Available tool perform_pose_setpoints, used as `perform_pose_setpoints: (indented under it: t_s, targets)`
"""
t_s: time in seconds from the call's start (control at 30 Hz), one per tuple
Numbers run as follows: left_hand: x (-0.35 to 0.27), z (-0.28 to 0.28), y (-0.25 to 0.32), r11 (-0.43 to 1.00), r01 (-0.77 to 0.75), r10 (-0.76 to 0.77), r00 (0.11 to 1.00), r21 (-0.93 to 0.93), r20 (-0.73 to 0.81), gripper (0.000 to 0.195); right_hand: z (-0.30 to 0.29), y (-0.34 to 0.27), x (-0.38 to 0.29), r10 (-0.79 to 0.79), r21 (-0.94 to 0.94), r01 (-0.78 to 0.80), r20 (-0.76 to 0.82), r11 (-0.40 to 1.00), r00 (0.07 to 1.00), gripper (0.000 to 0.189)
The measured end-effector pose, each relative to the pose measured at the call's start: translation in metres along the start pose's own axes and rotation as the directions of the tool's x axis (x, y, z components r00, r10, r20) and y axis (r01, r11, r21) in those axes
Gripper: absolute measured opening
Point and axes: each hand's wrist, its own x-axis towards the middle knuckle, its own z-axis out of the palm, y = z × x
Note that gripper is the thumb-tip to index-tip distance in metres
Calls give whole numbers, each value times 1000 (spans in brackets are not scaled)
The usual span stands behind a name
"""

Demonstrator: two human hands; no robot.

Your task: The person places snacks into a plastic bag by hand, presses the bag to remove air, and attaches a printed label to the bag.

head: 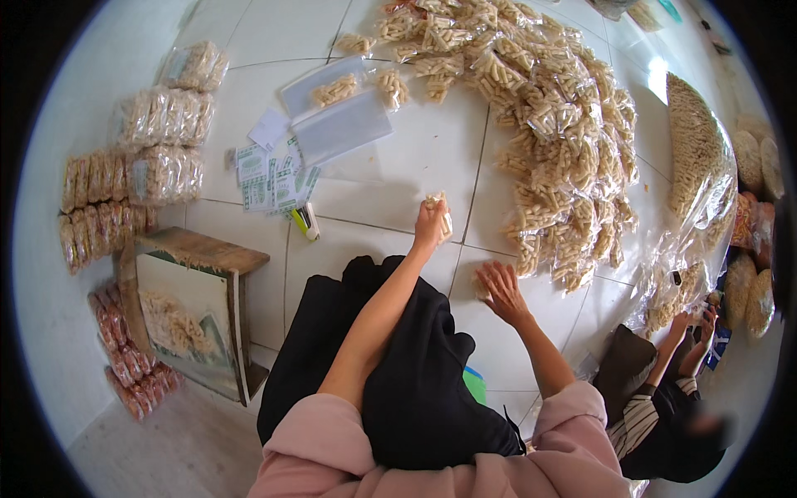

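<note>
My left hand [429, 225] is closed round a small clear plastic bag of pale stick-shaped snacks [446, 225], above the tiled floor. To its right and nearer my body, my right hand [500, 291] is spread palm down, fingers apart, over another small snack bag [481, 287], mostly hidden under it; whether the fingers grip it I cannot tell. A large heap of filled snack bags [560, 124] lies beyond my right hand. Ahead to the left are clear empty plastic bags [342, 127], printed paper labels [274, 177] and a green and white stapler [306, 222].
Packed snack bundles [165, 118] line the left wall. A wooden-framed box [202, 249] stands left of my knees. At far right, a large open plastic sack of snacks [700, 155] lies beside filled bags; a co-worker [666, 404] sits below it, hands raised.
</note>
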Motion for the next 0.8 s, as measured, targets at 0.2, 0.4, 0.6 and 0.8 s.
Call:
perform_pose_setpoints:
  t_s: [0.2, 0.4, 0.6, 0.8]
  targets:
    - [9, -22, -20, 998, -48, 50, 997, 35, -53, 41, 0, -17, 90, 131, 0, -135, -239, 991, 962, 67]
    - [4, -26, 24, 992, -92, 92, 996, 83, -2, 47, -30, -12, 157, 173, 179, -116, -346, 977, 922, 57]
    - [-33, -18, 118, 997, -78, 78, 996, -12, 38, 53, -119, -29, 184, 181, 268, -8, -629, 963, 756, 55]
    - [-104, -36, 229, 972, -224, 233, 959, -75, 160, 66, -271, -136, 144, -111, 193, 406, -780, 893, 615, 53]
